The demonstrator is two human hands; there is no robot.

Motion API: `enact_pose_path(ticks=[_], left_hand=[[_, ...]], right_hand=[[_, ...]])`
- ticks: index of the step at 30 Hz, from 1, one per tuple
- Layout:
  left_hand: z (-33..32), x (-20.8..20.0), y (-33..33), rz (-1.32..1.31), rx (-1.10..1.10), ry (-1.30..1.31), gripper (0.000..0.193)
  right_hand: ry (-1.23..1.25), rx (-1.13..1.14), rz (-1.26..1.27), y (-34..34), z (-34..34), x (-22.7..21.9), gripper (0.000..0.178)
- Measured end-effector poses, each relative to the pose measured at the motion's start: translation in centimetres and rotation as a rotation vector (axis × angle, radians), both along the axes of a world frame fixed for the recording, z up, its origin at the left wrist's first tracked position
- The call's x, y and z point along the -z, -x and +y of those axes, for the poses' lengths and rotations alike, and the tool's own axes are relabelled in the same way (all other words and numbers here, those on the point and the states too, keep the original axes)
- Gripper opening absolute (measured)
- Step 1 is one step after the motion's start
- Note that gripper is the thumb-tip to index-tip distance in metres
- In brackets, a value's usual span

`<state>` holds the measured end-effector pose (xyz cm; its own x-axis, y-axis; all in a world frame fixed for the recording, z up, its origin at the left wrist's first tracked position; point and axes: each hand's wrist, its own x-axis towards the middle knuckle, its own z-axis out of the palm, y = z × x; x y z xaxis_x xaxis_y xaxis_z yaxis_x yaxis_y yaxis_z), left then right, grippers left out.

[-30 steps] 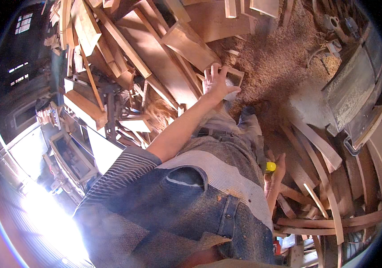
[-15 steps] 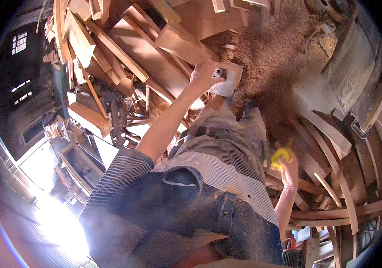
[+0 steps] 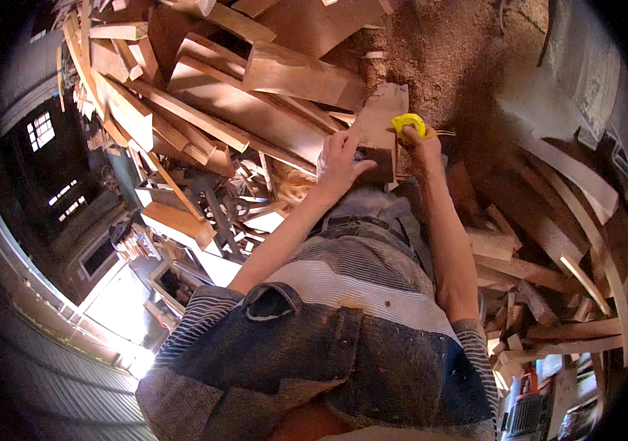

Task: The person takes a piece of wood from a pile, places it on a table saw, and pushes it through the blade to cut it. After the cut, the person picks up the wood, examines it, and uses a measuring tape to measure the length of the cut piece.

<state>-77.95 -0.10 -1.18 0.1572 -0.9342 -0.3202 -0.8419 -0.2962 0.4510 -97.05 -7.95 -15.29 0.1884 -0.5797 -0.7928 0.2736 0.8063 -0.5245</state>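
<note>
Sawdust (image 3: 439, 51) spreads beyond and to the right of the block (image 3: 380, 117), and it could leave your footing or the block's own slick. What bears the block is hidden from you here, so it might rock or turn if your left hand (image 3: 338, 165) eases off, since that hand seems to be its only steady hold. The tape (image 3: 406, 123), at the block's right edge, could snag on that edge or slip from your fingers into the dust; you cannot tell from here whether tape and block touch. To the left of the block, the planks (image 3: 303, 73) lie loose and crossed, so a knock from your left arm could shift them.

Your left hand grasps the block at its left side, fingers lying over the edge and thumb bent across toward the near end. The left forearm (image 3: 277, 231) slants up to it from the nearer left of the block. Your right hand (image 3: 424, 151) clasps the tape, thumb and fingers wrapped about the case, just right of the block. The right forearm (image 3: 452, 242) rises to it from the nearer right, nearly in line with the wrist. Your trousers (image 3: 373, 206) show just nearside of the block, between both forearms.
</note>
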Motion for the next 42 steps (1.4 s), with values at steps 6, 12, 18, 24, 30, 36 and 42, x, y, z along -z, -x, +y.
enact_pose_path(ticks=[6, 12, 18, 24, 30, 36, 42], left_hand=[[-1.4, -0.3, -2.1, -0.029, 0.021, -0.029, 0.068], [-2.9, 1.1, -5.6, -0.063, 0.098, 0.054, 0.062], [-5.5, 2.6, -8.5, -0.083, 0.117, 0.053, 0.066], [-6.3, 4.1, -9.9, -0.088, 0.116, 0.142, 0.073], [-6.8, 3.7, -9.6, -0.08, 0.107, 0.17, 0.062], [-6.1, 4.1, -9.9, -0.088, 0.103, 0.145, 0.066], [-6.7, 3.2, -9.8, -0.045, 0.098, 0.08, 0.072]], right_hand=[[0.171, -0.214, 0.149, 1.0, 0.2, 0.0, 0.055], [0.4, -0.666, 0.329, 2.3, 1.7, -3.8, 0.063], [0.618, -0.939, 0.473, 3.8, 5.2, -5.7, 0.052], [0.499, -1.134, 0.587, 2.6, 6.7, -8.3, 0.039], [0.687, -1.076, 0.566, 1.2, 8.7, -6.5, 0.035], [0.69, -1.03, 0.555, 0.6, 9.4, -6.5, 0.037], [0.655, -1.016, 0.581, 0.4, 9.9, -6.2, 0.037]])
